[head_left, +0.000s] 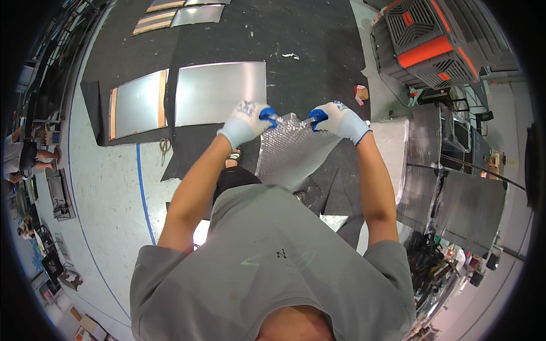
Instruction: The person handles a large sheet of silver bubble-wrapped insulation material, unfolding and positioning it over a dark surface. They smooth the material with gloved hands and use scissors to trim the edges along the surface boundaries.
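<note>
Between my two gloved hands hangs a sheet of silvery bubble foil (296,152), its top edge drawn up and its lower part reaching down in front of my legs. My left hand (248,123), in a white glove with blue fingertips, is closed on the sheet's upper left edge. At the upper right edge, my right hand (339,121) pinches the foil in a matching glove. Just beyond my left hand lies a flat shiny metal panel (220,94) on black matting. Further left rests another metal panel (138,104) with wooden strips along two sides.
Black matting (307,34) covers the floor ahead. Scissors (165,149) lie left of it, near a blue tape line (145,193). A small red box (361,94) sits at the mat's right edge. A large grey and orange case (426,42) stands far right. Another person (28,153) is far left.
</note>
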A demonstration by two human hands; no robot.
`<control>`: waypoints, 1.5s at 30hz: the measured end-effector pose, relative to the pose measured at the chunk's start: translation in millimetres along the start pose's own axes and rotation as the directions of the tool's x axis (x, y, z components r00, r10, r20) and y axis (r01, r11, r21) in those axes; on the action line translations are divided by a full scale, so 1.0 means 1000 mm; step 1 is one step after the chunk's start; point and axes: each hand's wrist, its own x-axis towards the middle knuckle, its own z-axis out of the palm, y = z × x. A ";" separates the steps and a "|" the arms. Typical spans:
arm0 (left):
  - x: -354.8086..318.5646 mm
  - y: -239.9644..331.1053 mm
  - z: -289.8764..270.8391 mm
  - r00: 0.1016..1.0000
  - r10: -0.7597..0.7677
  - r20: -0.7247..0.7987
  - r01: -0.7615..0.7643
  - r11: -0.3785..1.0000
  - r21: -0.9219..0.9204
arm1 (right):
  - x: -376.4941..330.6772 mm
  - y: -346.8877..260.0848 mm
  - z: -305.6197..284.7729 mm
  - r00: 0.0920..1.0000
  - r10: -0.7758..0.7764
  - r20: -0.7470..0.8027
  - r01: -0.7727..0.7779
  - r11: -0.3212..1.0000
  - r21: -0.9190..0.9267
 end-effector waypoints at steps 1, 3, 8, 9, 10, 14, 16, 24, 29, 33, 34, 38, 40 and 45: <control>0.009 0.001 -0.013 0.999 0.051 -0.016 -0.052 0.994 -0.091 | 0.000 0.001 0.001 1.000 -0.026 -0.004 0.026 1.000 0.004; 0.018 0.009 -0.031 0.997 0.075 0.001 -0.075 0.997 -0.020 | 0.002 0.003 0.008 0.997 -0.063 -0.044 0.064 0.998 0.015; 0.016 0.026 -0.049 0.999 0.028 -0.022 -0.030 0.998 -0.057 | 0.001 0.023 0.024 0.994 0.051 0.100 -0.045 0.997 -0.068; 0.014 0.027 -0.047 1.000 0.017 -0.019 -0.018 0.997 -0.076 | 0.001 0.027 0.023 0.996 0.048 0.071 -0.043 0.996 -0.077; 0.014 0.027 -0.045 1.000 0.015 -0.005 -0.016 0.995 -0.095 | -0.001 0.030 0.024 0.998 0.044 0.040 -0.041 0.996 -0.081; 0.010 0.012 -0.023 0.999 -0.012 -0.029 0.009 0.995 -0.101 | -0.005 0.029 0.013 0.997 0.033 -0.068 -0.037 0.998 -0.057; 0.004 0.003 -0.009 0.998 -0.064 0.000 0.064 0.994 -0.086 | -0.007 0.022 0.005 0.997 0.045 -0.066 -0.046 0.999 -0.021; 0.005 0.042 0.012 0.969 0.190 -0.161 -0.155 0.966 0.208 | -0.014 -0.017 -0.020 0.999 0.010 -0.050 -0.010 1.000 -0.005; 0.035 0.075 0.006 0.914 -0.108 0.392 0.018 0.974 0.226 | -0.015 -0.018 -0.022 0.993 -0.101 -0.061 0.099 0.995 -0.028; 0.036 0.066 -0.003 0.980 -0.007 0.197 -0.019 0.991 0.130 | -0.017 0.002 -0.017 0.982 -0.103 -0.156 0.123 0.985 0.124; 0.036 0.063 -0.005 0.982 -0.011 0.190 -0.007 0.996 0.093 | -0.016 0.007 -0.015 0.972 -0.129 -0.197 0.166 0.969 0.184; 0.035 0.058 -0.012 0.997 0.003 0.082 -0.006 0.999 0.039 | -0.014 0.020 -0.001 0.984 -0.131 -0.124 0.156 0.962 0.224; 0.036 0.057 -0.014 0.998 -0.025 0.056 0.024 1.000 0.015 | -0.015 0.019 0.001 0.994 -0.017 -0.108 0.037 0.983 0.181; 0.029 0.049 -0.021 0.993 -0.120 0.009 0.120 0.993 -0.006 | -0.016 0.000 -0.028 0.956 -0.136 -0.259 0.198 0.952 0.232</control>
